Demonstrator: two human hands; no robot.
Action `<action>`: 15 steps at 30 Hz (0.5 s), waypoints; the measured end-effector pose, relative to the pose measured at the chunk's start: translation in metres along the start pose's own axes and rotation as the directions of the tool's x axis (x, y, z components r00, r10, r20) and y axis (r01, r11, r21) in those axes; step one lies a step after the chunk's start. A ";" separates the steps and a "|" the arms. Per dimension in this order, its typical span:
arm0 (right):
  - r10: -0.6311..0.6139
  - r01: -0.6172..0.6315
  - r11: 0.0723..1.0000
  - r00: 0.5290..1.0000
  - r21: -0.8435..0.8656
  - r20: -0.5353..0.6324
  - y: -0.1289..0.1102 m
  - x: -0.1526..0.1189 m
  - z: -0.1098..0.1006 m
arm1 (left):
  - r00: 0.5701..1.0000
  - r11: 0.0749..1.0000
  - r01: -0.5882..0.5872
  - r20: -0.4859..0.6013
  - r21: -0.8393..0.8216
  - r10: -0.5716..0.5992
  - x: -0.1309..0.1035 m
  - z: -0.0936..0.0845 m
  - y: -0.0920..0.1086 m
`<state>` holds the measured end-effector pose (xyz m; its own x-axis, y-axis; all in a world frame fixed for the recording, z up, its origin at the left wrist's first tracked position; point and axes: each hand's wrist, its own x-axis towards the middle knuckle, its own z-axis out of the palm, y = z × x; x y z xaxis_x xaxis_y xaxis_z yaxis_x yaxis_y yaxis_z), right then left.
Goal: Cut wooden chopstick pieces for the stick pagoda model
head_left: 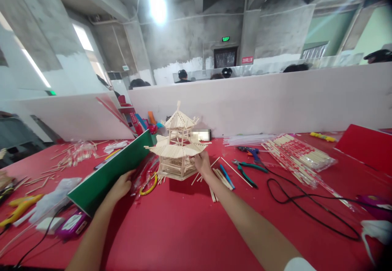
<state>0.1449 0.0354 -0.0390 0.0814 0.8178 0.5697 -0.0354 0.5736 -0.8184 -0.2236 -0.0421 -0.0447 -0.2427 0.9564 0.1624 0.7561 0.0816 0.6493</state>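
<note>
A pagoda model [179, 152] of thin wooden sticks, with two tiers of roof, is in the middle. My right hand [202, 164] is closed on its right side, just under the lower roof. The model looks raised, with a shadow on the red tabletop below it. My left hand [123, 184] grips the lower right edge of a green board [107, 173], which stands tilted on the left. Some of the left fingers are hidden behind the board. Between board and model lie clear plastic wrapping [142, 177] and yellow-handled scissors [149, 186].
Right of the model lie loose sticks [222, 179], a blue pen [227, 176], green-handled pliers [249, 169], a blue glue gun [249, 152] and packs of sticks [301, 152]. A black cable [306, 197] loops at right. A yellow glue gun [23, 207] lies far left. White partition [260, 99] behind.
</note>
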 end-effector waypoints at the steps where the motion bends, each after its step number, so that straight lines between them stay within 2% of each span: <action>1: 0.010 -0.010 1.000 1.000 0.003 -0.005 0.000 0.001 0.000 | 1.000 0.999 -0.002 0.012 -0.037 0.002 0.002 0.000 0.005; 6: 0.052 -0.052 0.999 0.999 0.015 -0.012 0.000 0.004 -0.004 | 0.999 0.985 0.035 -0.028 -0.168 -0.040 0.009 0.003 0.019; 10: 0.068 -0.068 0.998 0.998 -0.011 -0.004 -0.001 0.005 -0.009 | 0.993 0.961 0.087 -0.060 -0.262 -0.106 0.009 0.004 0.018; 15: 0.059 -0.060 0.998 0.998 -0.023 -0.011 -0.005 0.004 -0.010 | 0.994 0.962 0.071 -0.057 -0.263 -0.089 0.008 0.006 0.016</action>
<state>0.1558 0.0352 -0.0337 0.0899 0.8498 0.5193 -0.0173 0.5227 -0.8524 -0.2098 -0.0313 -0.0369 -0.3431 0.9278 0.1463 0.5506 0.0725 0.8316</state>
